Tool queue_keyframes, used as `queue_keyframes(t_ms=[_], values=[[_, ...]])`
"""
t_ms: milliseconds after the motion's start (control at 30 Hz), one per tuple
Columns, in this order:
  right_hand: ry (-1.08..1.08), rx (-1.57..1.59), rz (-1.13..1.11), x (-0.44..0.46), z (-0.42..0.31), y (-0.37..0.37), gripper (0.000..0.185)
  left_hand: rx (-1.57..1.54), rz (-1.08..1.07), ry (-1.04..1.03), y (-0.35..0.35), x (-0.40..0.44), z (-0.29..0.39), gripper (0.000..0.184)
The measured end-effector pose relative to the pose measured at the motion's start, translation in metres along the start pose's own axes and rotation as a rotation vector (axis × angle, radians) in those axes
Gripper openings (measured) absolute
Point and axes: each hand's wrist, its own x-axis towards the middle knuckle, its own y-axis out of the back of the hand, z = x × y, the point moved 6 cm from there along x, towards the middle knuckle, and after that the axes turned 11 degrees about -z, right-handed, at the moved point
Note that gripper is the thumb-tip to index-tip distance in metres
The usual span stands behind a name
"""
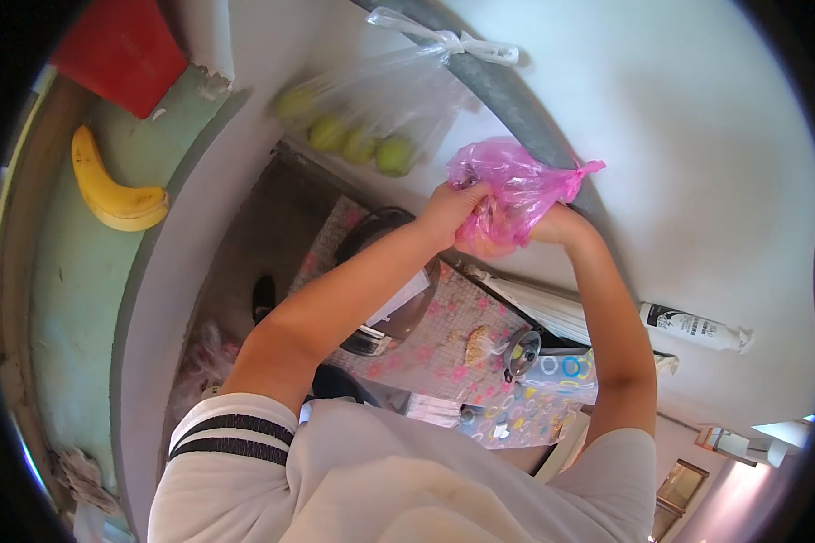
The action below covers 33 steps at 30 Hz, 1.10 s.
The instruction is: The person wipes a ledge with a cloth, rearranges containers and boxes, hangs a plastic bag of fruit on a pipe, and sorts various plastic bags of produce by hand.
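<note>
A pink plastic bag (516, 176), translucent and gathered to a knot at its right end, is in front of me by a grey ledge. My left hand (459, 210) is closed on the left side of the bag, thumb on top. My right hand (554, 226) touches the bag from below, near the gathered end; its fingers are hidden behind the plastic. Orange-pink shapes show through the bag, too blurred to name. Left of it, a clear plastic bag (417, 95) hangs by a white knot from the same ledge, with several green round fruits (394, 156) inside.
A banana (118, 188) and a red container (127, 59) rest on a green ledge (72, 299) at left. Below my arms are a flower-patterned table (435, 339), a dark round pot (371, 231) and a glass lid (522, 351). A white tube (693, 326) lies at right.
</note>
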Motion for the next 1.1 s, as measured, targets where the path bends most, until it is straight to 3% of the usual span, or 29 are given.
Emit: queue_keyframes(t_ms=[133, 233, 433, 667, 800, 933, 1100], values=[[-0.013, 0.114, -0.049, -0.001, 0.003, -0.002, 0.036, -0.098, 0.033, -0.025, -0.001, -0.007, 0.011, 0.03], [0.155, 0.058, 0.021, 0.005, 0.004, 0.0, 0.038, -0.16, -0.009, 0.024, 0.003, -0.002, 0.01, 0.029], [0.09, -0.07, 0.06, -0.002, -0.008, -0.001, 0.041, -0.187, -0.045, 0.049, -0.002, -0.008, 0.01, 0.03], [0.036, 0.159, 0.003, -0.014, -0.02, -0.009, 0.041, -0.2, -0.064, 0.086, -0.001, -0.01, 0.01, 0.03], [0.019, 0.04, 0.0, -0.03, -0.02, -0.001, 0.04, -0.35, -0.124, 0.157, 0.003, -0.018, 0.025, 0.029], [0.183, -0.094, 0.186, -0.039, -0.008, -0.001, 0.037, -0.168, -0.11, 0.131, 0.01, -0.016, 0.016, 0.029], [0.039, 0.133, 0.143, -0.058, 0.029, 0.011, 0.036, -0.069, -0.143, 0.176, 0.014, -0.021, 0.026, 0.029]])
